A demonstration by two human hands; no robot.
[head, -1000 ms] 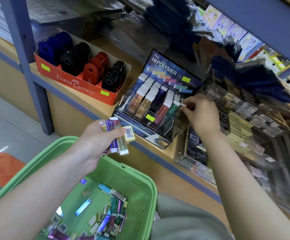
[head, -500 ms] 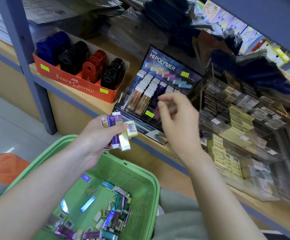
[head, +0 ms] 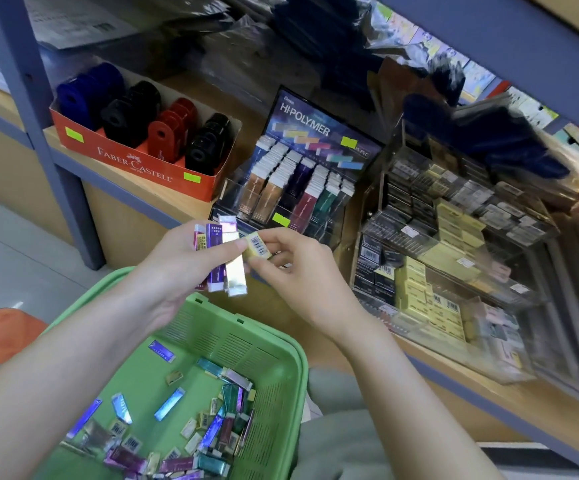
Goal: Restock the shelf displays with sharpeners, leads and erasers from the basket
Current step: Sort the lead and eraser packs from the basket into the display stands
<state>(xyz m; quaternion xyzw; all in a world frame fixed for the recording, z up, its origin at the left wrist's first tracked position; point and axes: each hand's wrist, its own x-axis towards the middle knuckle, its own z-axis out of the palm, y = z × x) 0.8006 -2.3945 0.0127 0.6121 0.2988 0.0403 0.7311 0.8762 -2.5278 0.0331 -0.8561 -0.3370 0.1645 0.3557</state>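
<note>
Pinching one small yellow eraser [head: 258,245], barcode up, between thumb and fingertips of the right hand [head: 302,278], the other fingers loosely curled. Held in the air just off the shelf's [head: 471,386] front edge, above the far rim of the green basket [head: 300,375].

Gripping a fan of long erasers [head: 224,261] in the left hand [head: 174,268], fingers wrapped behind, thumb across the front and touching the yellow one. Four packs countable: pink-and-white, purple, silver, gold. Any more behind, cannot tell.

Down in the basket, loose packs scattered, too many and too blurred to count, heaped toward the near right corner. Bare green floor toward the far left corner.

On the shelf, right behind the hands, one Hi-Polymer display [head: 315,129] at the front edge, about six coloured rows of erasers. Left of it, one red Faber-Castell box [head: 135,164] beside the blue post [head: 70,209], with four rows of sharpeners [head: 174,133]: blue, black, red, black. Only a narrow strip of bare wood between box and display.

Right of the display, one clear tiered rack [head: 454,237] of black and yellow lead boxes, blurred, not countable. Bare wood along the front edge before it. Upper shelf board [head: 489,46] overhanging, tight headroom there.
</note>
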